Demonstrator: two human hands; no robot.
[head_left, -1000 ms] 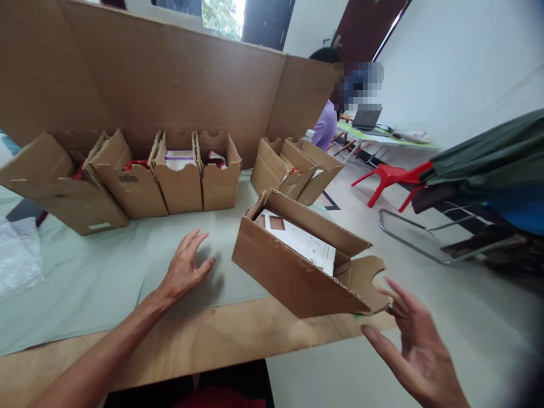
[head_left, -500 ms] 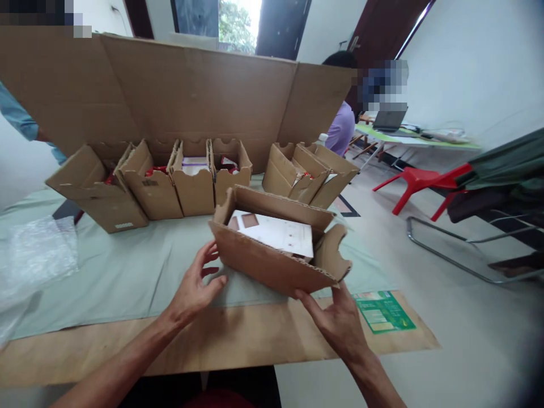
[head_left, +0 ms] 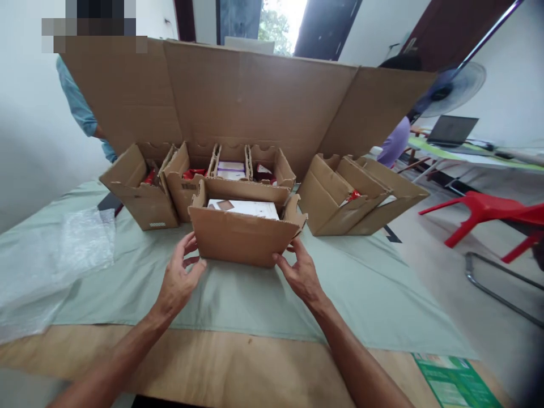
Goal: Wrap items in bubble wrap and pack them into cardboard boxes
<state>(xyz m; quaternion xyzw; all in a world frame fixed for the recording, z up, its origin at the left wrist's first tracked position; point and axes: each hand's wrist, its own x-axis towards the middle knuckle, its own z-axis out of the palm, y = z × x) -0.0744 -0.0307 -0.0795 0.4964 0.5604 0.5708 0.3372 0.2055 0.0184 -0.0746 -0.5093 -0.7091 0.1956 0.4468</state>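
The two hands stood apart, one at either end of an open cardboard box [head_left: 240, 238], near the middle of the cloth-covered desk [head_left: 204, 351]. The left hand [head_left: 176, 277] was cupped, its fingers curled at the box's left end and its thumb by the lower corner; whether it gripped firmly could not be told. The right hand [head_left: 300, 272] pinched the opposite lower corner, thumb on the front face and fingers around the end. Both forearms slanted inward from the near edge. Whether the box's base touched the green cloth [head_left: 238, 306] could not be made out.

Inside it lay a white carton [head_left: 250, 209] with a brown patch. The leftmost box [head_left: 147, 204] behind bore a small pale label [head_left: 157, 225], its neighbour a dark printed block [head_left: 189, 186], and a green printed sheet [head_left: 454, 382] lay at the near right; none of their print was legible.
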